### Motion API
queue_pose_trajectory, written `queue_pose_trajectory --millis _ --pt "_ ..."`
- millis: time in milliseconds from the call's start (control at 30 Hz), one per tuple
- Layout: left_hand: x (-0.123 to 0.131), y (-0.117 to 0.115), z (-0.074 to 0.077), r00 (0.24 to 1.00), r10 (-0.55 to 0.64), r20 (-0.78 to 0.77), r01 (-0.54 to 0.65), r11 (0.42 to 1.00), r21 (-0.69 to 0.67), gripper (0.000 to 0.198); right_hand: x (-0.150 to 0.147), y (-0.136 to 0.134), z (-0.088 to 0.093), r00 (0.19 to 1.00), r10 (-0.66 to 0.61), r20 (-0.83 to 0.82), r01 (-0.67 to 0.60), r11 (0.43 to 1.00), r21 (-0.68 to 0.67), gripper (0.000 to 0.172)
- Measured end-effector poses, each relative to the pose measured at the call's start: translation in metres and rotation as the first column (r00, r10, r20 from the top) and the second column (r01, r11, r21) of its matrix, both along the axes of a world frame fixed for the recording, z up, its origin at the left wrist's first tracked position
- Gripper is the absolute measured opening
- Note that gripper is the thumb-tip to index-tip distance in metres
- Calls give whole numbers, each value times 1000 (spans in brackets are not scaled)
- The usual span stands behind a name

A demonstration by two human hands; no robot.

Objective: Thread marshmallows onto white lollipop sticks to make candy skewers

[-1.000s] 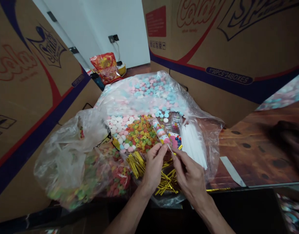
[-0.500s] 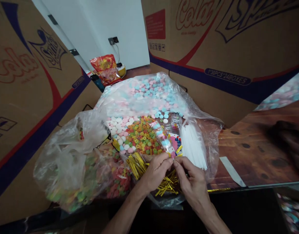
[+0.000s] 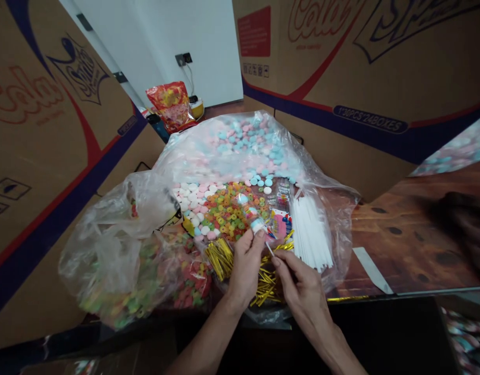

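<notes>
My left hand (image 3: 245,268) is closed around the lower end of a candy skewer (image 3: 250,212), a clear-wrapped stack of pastel candies tilted up and to the left. Its white stick (image 3: 269,249) runs down to my right hand (image 3: 302,281), whose thumb and fingers pinch the lower end. Under my hands lie gold twist ties (image 3: 219,259) in a bundle and loose. Beyond them are a heap of coloured ring candies (image 3: 226,211) and white and pink tablet candies (image 3: 189,202). Several white sticks (image 3: 310,232) lie right of my hands, beside printed wrappers (image 3: 282,221).
Two large cardboard boxes stand at left (image 3: 48,156) and right (image 3: 321,94). A plastic bag of coloured candies (image 3: 118,260) lies at left; a bag of pastel candies (image 3: 243,138) is behind. A red packet (image 3: 171,107) stands farther back. A blurred dark shape (image 3: 464,229) is at the right edge.
My hands were together at the skewer's lower end. Now they are slightly apart, my left hand higher on it, with the white stick showing between them. The view has shifted slightly.
</notes>
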State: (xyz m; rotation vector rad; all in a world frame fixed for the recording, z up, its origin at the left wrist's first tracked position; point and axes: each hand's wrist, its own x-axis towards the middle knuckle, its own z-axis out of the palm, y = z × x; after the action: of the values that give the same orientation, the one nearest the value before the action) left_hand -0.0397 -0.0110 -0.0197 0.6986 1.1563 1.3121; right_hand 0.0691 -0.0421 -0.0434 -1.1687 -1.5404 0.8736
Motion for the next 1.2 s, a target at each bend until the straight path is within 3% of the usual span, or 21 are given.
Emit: queue_pose_trajectory --millis 100,200,400,500,567,633,733,800,900,967,1000,1100,1200 --pt "2 -3 1 992 -79 101 82 996 -30 35 9 -2 0 993 29 -116 -51 980 -192 22" --pt "5 -8 -3 987 -129 95 134 990 -43 33 13 -2 4 986 16 -165 -54 971 -232 24" --pt "7 -11 -11 995 -62 77 62 998 2 28 5 0 5 976 -13 -219 -57 948 -313 28" --pt "3 -10 -12 999 -14 -47 16 999 46 26 -4 3 5 950 -40 -311 -94 910 -404 33" --pt "-1 -12 -10 988 -28 -152 40 996 75 26 -12 6 8 899 -94 -428 -129 877 -464 37" --pt "-6 -15 -7 980 -51 -194 73 992 107 25 -22 8 15 795 -173 -581 -193 837 -513 41" --pt "-18 -22 2 997 -61 -41 65 993 100 25 -38 5 25 640 -217 -737 -365 759 -540 42" --pt "-26 -26 8 994 -43 96 38 998 49 23 -46 1 28 641 -149 -753 -445 727 -523 41" --pt "-37 -29 14 984 -1 176 -5 999 33 16 -43 1 27 807 141 -573 -462 756 -464 39" --pt "-42 -29 15 980 41 196 -59 994 90 18 -30 7 25 930 296 -217 -360 845 -395 33" --pt "-45 -28 14 979 66 193 -90 989 118 21 -22 12 24 955 295 -10 -282 901 -331 28" --pt "-53 -23 9 983 123 139 -139 984 112 25 4 32 21 896 120 427 -87 992 -96 22" --pt "-59 -20 3 977 143 157 -153 987 54 30 12 52 19 805 73 588 -78 997 -18 22"
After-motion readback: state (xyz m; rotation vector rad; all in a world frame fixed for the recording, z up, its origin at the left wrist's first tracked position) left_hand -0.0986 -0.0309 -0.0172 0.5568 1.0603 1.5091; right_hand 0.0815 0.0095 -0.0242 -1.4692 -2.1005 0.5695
